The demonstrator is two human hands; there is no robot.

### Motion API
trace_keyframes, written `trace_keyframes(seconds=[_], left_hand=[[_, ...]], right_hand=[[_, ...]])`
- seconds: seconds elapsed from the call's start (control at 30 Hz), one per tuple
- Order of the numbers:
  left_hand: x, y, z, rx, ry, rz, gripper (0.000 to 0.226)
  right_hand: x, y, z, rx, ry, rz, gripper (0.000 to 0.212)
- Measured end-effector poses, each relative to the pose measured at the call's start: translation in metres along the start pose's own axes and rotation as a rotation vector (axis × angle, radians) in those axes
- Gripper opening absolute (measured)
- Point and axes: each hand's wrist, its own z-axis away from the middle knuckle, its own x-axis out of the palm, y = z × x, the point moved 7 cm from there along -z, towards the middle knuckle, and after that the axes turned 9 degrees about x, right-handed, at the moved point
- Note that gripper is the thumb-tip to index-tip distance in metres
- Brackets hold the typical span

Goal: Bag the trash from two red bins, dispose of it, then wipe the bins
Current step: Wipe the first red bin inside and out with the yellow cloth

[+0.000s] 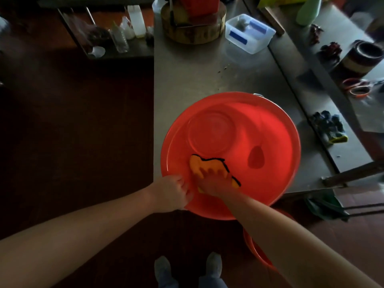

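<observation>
- Grey metal desk [197, 69] over a dark red-brown floor [72, 132]; the light is dim.
- A low shelf [124, 50] to the left of the desk holds clear bottles [120, 38] and a white container [136, 20].
- At the far end of the desk: a round wooden chopping block [193, 32] with something red on top, and just right of it a clear plastic tub [249, 33] holding blue-marked items.
- On the right side strip: a green bottle [309, 11], a dark round pot [361, 57], orange-handled scissors [357, 86] and a pair of dark gloves [330, 127].
- Nothing lies between the hands and the bin.
- The red bin [276, 125] sits on the near end of the desk, its rim hanging past the edge towards the person.
- The left hand [172, 193] grips the near-left rim, fingers curled over it.
- The right hand [216, 182] is inside the bin, fingers spread flat and pressing an orange cloth [199, 165] with black edging against the near inner wall.
- A dark oval mark [256, 157] is on the wall beside the cloth.
- The second red bin [259, 252] is on the floor, mostly hidden under the right forearm.
- The person's shoes [214, 265] are at the bottom of the view.
</observation>
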Motion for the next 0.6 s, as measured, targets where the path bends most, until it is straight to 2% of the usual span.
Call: trace_keyframes(seconds=[0.1,0.17,0.27,0.33,0.43,0.53,0.6], left_hand=[[-0.002,-0.001,0.000,-0.011,0.021,0.030,0.029],[-0.003,-0.004,0.001,-0.032,0.037,0.064,0.036],[-0.002,0.002,0.002,-0.058,-0.022,0.077,0.040],[0.004,0.004,0.004,-0.075,-0.081,0.140,0.042],[-0.004,-0.001,0.000,-0.096,-0.071,0.096,0.042],[-0.014,-0.006,-0.004,-0.109,-0.039,0.095,0.042],[-0.020,-0.010,-0.002,-0.108,-0.002,0.100,0.046]], right_hand=[[0.011,-0.028,0.013,-0.149,-0.042,0.149,0.058],[0.005,-0.022,0.017,-0.161,-0.038,0.202,0.057],[-0.004,0.012,0.021,-0.072,0.020,0.295,0.061],[-0.022,0.046,0.017,-0.002,0.141,0.373,0.063],[-0.055,0.081,0.014,0.060,0.286,0.362,0.060],[-0.051,0.082,0.019,0.094,0.286,0.518,0.059],[-0.034,0.068,0.027,0.114,0.204,0.465,0.062]])
